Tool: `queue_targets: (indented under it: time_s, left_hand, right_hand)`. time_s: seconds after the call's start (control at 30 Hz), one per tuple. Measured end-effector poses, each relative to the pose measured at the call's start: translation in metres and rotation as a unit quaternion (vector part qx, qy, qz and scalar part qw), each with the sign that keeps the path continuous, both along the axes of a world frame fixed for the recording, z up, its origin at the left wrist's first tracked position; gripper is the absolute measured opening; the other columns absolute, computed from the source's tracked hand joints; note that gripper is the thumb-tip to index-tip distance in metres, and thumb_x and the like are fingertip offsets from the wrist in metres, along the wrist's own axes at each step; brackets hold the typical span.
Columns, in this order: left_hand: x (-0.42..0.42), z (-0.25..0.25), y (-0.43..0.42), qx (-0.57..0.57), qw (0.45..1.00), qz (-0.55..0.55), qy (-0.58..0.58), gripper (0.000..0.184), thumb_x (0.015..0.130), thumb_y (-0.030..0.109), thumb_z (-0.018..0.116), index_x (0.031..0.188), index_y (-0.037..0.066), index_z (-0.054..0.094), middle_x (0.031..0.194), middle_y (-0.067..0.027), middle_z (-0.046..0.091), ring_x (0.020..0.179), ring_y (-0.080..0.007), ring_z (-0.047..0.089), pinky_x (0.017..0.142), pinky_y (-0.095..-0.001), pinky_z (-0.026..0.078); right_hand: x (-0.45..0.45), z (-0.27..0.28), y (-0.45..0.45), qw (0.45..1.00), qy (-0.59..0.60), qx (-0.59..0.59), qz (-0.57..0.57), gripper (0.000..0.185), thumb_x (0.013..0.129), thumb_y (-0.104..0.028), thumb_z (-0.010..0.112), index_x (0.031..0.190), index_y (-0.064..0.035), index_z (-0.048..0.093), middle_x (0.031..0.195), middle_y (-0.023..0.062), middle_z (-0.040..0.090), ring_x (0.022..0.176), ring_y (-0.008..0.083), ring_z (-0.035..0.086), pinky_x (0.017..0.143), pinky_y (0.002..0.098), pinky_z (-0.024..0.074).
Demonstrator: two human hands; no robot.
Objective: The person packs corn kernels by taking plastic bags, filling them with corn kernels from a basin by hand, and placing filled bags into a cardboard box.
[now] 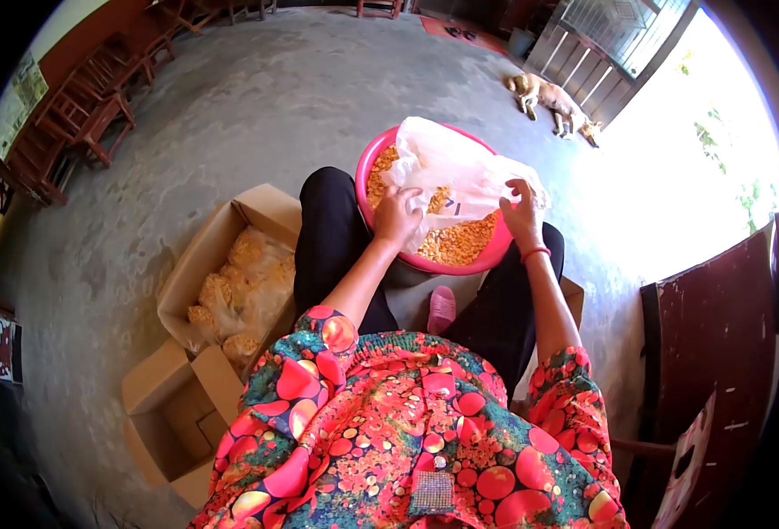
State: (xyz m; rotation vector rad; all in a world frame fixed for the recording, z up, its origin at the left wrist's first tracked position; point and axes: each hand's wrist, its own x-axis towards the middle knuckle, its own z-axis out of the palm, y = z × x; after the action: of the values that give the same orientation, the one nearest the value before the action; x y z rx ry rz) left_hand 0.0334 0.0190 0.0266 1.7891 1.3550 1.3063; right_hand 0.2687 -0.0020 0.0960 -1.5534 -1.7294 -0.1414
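Observation:
A pink basin sits between my knees, holding many small orange-yellow pieces that look like corn kernels. Over it lies a thin whitish plastic bag with dark print, some of the pieces showing at its opening. My left hand grips the bag's left edge, thumb and fingers on the film. On the other side, my right hand, with a red band at the wrist, pinches the bag's right edge. The film hides part of the basin's contents.
At my left stands a cardboard box with filled clear bags; another open carton is nearer. A dog lies by the doorway. Wooden chairs line the left wall. Dark red furniture stands at right.

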Motion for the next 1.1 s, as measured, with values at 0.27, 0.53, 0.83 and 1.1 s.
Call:
queue_targets:
  time_s: [0.27, 0.53, 0.83, 1.1]
  left_hand:
    - [0.006, 0.008, -0.011, 0.032, 0.982, 0.008, 0.185, 0.081, 0.060, 0.032, 0.070, 0.125, 0.004, 0.030, 0.119, -0.0195, 0.039, 0.106, -0.0334, 0.045, 0.085, -0.0387, 0.042]
    - [0.002, 0.024, -0.023, -0.022, 0.960, -0.046, 0.276, 0.094, 0.057, 0.050, 0.069, 0.129, 0.006, 0.026, 0.125, -0.0191, 0.036, 0.106, -0.0335, 0.047, 0.083, -0.0408, 0.043]
    - [-0.001, 0.026, -0.033, -0.026, 0.951, -0.083, 0.295, 0.081, 0.058, 0.053, 0.068, 0.129, 0.029, 0.035, 0.120, -0.0186, 0.043, 0.099, -0.0326, 0.053, 0.082, -0.0408, 0.044]
    - [-0.003, 0.024, -0.035, -0.043, 0.952, -0.110, 0.282, 0.064, 0.060, 0.044, 0.065, 0.119, 0.025, 0.049, 0.106, -0.0157, 0.050, 0.089, -0.0308, 0.057, 0.078, -0.0380, 0.045]
  right_hand:
    - [-0.047, -0.050, -0.014, 0.904, -0.092, -0.353, 0.224, 0.017, 0.070, -0.021, 0.056, 0.067, -0.0051, 0.062, 0.064, 0.0169, 0.057, 0.058, 0.0281, 0.056, 0.057, 0.0374, 0.0443]
    - [-0.070, -0.067, -0.006, 0.903, -0.139, -0.386, 0.128, 0.032, 0.072, -0.019, 0.056, 0.102, -0.0065, 0.057, 0.106, 0.0193, 0.054, 0.093, 0.0346, 0.054, 0.078, 0.0410, 0.0451]
    - [-0.057, -0.081, 0.004, 0.851, -0.084, -0.415, 0.310, 0.046, 0.074, -0.026, 0.058, 0.114, -0.0061, 0.050, 0.117, 0.0165, 0.051, 0.109, 0.0288, 0.046, 0.094, 0.0349, 0.0324]
    - [-0.041, -0.043, -0.003, 0.803, 0.252, -0.533, 0.091, 0.020, 0.079, -0.025, 0.045, 0.078, -0.0081, 0.056, 0.058, 0.0015, 0.048, 0.047, 0.0091, 0.047, 0.040, 0.0214, 0.0369]
